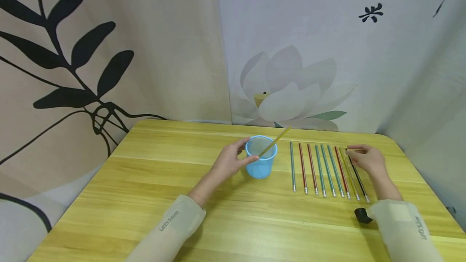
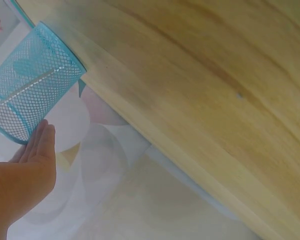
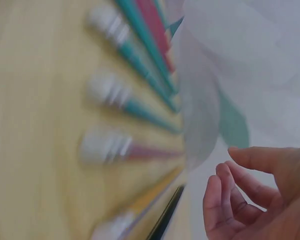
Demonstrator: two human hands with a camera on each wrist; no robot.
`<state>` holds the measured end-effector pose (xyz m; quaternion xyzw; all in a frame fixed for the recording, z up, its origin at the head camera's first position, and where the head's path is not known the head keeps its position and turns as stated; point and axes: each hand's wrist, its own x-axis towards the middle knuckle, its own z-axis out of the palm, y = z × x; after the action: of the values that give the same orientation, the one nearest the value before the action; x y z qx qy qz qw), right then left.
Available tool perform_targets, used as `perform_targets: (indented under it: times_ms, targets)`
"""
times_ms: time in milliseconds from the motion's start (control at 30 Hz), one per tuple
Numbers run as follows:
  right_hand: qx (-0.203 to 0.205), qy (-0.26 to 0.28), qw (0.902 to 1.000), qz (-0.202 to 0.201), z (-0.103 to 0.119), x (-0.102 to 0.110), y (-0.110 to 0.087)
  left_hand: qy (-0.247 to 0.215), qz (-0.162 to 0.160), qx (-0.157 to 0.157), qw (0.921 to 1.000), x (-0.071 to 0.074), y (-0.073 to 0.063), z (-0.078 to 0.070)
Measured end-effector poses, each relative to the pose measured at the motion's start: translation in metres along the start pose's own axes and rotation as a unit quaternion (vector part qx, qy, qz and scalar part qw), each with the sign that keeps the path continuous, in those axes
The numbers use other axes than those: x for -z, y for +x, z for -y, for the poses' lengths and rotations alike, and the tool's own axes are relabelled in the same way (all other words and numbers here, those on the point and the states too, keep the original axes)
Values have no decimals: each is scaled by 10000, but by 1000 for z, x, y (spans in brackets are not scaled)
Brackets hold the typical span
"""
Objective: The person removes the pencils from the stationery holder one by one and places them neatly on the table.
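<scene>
My left hand holds a light blue mesh pencil cup by its rim, thumb at the front and fingers around the far left side. The cup stands upright on the table; one yellow pencil leans in it, sticking out to the right. At the far right of a pencil row, my right hand hovers at the upper end of a black pencil. In the right wrist view, a gap shows between thumb and fingers, with nothing between them; the black pencil lies beside them.
Left of the black pencil lie a yellow pencil, red pencils and several teal pencils, side by side, eraser ends toward me. A small black object is at the right cuff. A printed curtain hangs behind the wooden table.
</scene>
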<state>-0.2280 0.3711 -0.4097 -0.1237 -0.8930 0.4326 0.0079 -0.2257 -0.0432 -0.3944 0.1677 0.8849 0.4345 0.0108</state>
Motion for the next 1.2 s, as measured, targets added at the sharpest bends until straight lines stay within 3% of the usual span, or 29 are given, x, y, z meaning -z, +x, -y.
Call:
perform_targets:
  times_ms: [200,567,1200]
  targets:
    - [509,212,9983,204,33,-16,-7,-26,12,9,10000,0,0,1]
    - [1035,544,9918,523,75,-43,-21,-84,-29,-3,10000,-1,-1,2]
    - [1388,1135,9795,921,120,-84,-33,-135,-47,-79,9999,-1,0,3]
